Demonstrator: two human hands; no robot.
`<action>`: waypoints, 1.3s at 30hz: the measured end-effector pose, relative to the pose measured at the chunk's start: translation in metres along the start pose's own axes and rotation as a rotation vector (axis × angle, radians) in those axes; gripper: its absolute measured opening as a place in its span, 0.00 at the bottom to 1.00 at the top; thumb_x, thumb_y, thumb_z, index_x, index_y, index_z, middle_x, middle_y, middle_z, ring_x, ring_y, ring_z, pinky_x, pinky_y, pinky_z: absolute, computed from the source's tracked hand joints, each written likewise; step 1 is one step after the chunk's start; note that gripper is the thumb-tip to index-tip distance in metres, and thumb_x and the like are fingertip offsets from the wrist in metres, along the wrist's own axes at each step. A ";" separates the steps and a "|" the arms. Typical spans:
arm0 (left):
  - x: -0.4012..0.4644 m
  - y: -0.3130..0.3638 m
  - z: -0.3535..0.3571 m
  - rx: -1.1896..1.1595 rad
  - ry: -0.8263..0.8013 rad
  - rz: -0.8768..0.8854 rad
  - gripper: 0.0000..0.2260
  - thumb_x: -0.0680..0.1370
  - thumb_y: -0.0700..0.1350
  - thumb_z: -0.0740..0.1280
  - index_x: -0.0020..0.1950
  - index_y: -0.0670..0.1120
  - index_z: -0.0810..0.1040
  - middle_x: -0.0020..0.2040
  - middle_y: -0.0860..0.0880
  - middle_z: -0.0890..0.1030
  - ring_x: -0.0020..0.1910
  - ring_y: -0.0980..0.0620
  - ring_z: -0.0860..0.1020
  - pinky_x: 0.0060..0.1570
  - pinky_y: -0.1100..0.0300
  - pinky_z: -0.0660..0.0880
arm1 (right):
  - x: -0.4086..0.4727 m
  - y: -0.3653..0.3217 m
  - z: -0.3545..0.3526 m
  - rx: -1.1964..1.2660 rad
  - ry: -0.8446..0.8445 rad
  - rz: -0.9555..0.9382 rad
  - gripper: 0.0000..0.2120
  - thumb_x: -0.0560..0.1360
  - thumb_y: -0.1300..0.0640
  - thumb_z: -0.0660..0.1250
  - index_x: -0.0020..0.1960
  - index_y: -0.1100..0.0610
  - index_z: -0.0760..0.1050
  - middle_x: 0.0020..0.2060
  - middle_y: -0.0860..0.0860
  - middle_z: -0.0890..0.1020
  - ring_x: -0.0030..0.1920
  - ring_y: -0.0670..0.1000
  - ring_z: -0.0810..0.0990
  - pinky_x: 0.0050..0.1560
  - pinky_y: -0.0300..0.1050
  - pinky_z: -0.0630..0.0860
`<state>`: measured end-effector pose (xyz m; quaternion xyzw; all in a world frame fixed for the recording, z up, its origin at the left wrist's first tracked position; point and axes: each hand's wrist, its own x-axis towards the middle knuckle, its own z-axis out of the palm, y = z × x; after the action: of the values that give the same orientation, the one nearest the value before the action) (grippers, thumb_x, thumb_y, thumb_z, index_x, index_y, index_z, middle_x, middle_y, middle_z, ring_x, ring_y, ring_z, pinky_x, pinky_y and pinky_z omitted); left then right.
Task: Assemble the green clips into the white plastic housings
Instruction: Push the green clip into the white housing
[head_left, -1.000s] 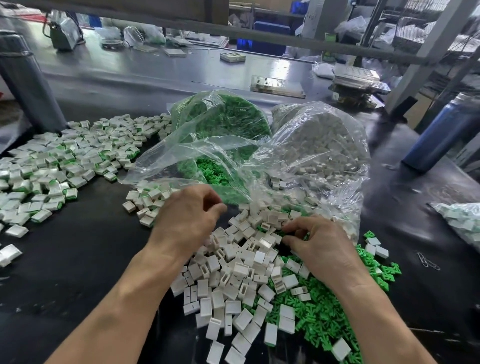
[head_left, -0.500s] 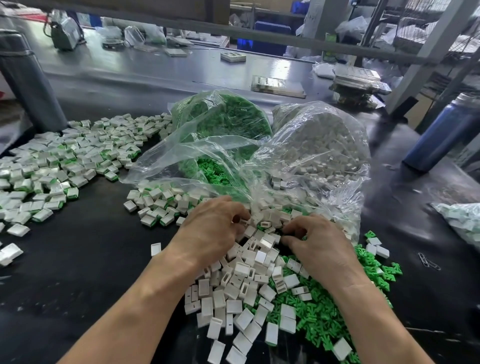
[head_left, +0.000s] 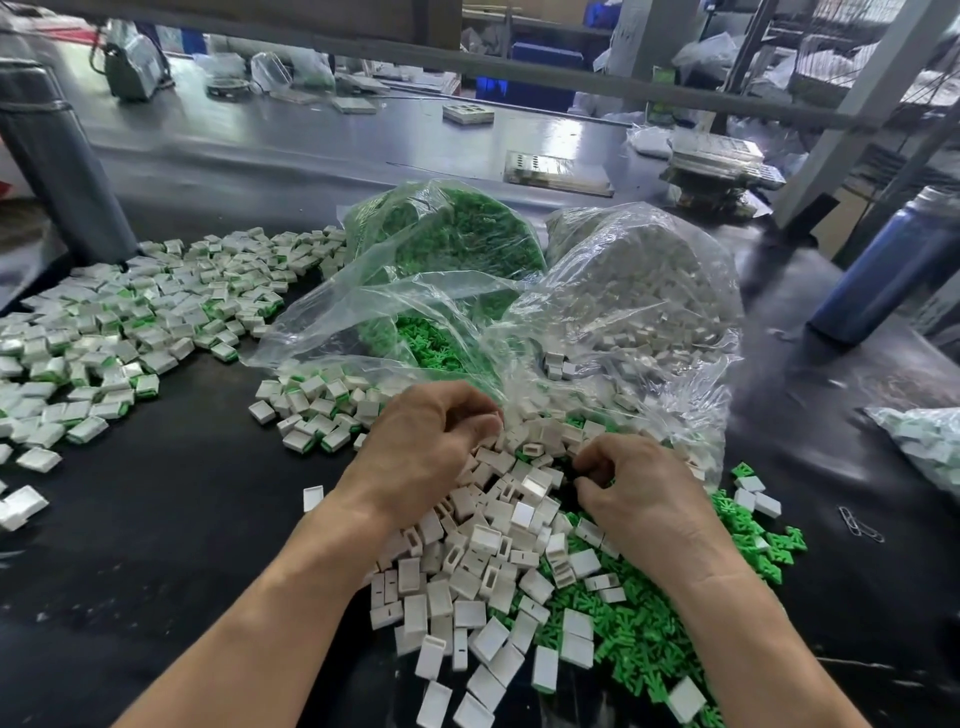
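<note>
Small white rectangular plastic housings (head_left: 483, 566), slotted and hollow, lay heaped at 6 o'clock beside green plastic clips (head_left: 639, 639); both hands' grip was unclear: left hand (head_left: 421, 447), right hand (head_left: 639, 493).

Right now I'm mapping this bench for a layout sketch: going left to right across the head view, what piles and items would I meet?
Spread of assembled white-and-green housings → left hand → loose pile of empty white plastic housings → right hand → loose green plastic clips → metal paper clips → blue cylindrical bottle.
</note>
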<state>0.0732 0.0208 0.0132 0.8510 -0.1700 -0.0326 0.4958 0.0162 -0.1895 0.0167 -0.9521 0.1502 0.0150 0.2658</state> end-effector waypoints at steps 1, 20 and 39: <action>0.000 0.001 -0.001 -0.072 0.011 0.000 0.05 0.80 0.45 0.71 0.52 0.56 0.83 0.45 0.59 0.84 0.46 0.64 0.82 0.49 0.67 0.81 | 0.000 0.000 0.000 0.000 0.004 0.003 0.04 0.79 0.51 0.73 0.53 0.43 0.80 0.50 0.42 0.79 0.51 0.47 0.79 0.62 0.51 0.79; -0.003 0.009 0.005 -0.432 -0.050 0.033 0.13 0.71 0.50 0.77 0.53 0.48 0.85 0.46 0.49 0.86 0.42 0.52 0.83 0.41 0.60 0.82 | -0.001 -0.001 0.002 0.625 0.062 -0.127 0.05 0.81 0.57 0.71 0.51 0.48 0.85 0.37 0.41 0.85 0.35 0.39 0.82 0.34 0.29 0.75; -0.004 0.011 0.013 -0.461 -0.032 0.088 0.14 0.69 0.45 0.79 0.51 0.42 0.83 0.43 0.44 0.85 0.38 0.48 0.82 0.40 0.59 0.82 | -0.012 -0.014 0.002 1.100 -0.020 -0.228 0.11 0.70 0.54 0.75 0.53 0.50 0.86 0.41 0.59 0.87 0.39 0.58 0.87 0.49 0.68 0.81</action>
<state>0.0634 0.0062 0.0153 0.7063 -0.2030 -0.0624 0.6752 0.0094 -0.1739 0.0233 -0.6833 0.0294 -0.0852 0.7246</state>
